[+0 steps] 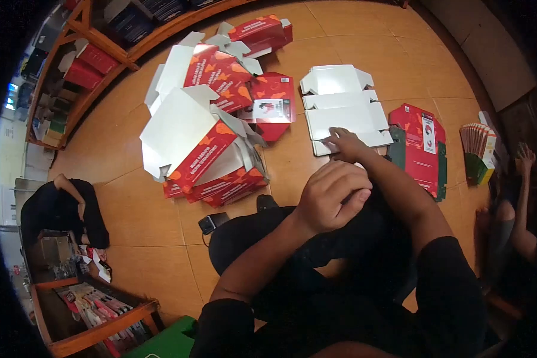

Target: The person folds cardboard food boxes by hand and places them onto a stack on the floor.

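My right hand (345,145) rests with stretched-out fingers on the lower edge of a stack of flat, unfolded cardboard boxes (340,107), white side up. Closer to me, my left hand (335,196) is raised, its fingers curled in; whether it holds anything is hidden. To the left stands a pile of partly folded red boxes (221,80) with orange patterns and white insides. One red flat box (273,107) with a picture panel lies between that pile and the white stack. Another red and dark green flat box (420,149) lies right of the stack.
A fanned stack of printed cartons (478,152) stands on the tiled floor (137,221) at right, near another person's hand (525,156). A second person (65,209) bends over at left. Wooden shelves (71,128) line the left, and a small black device (213,223) lies by my knee.
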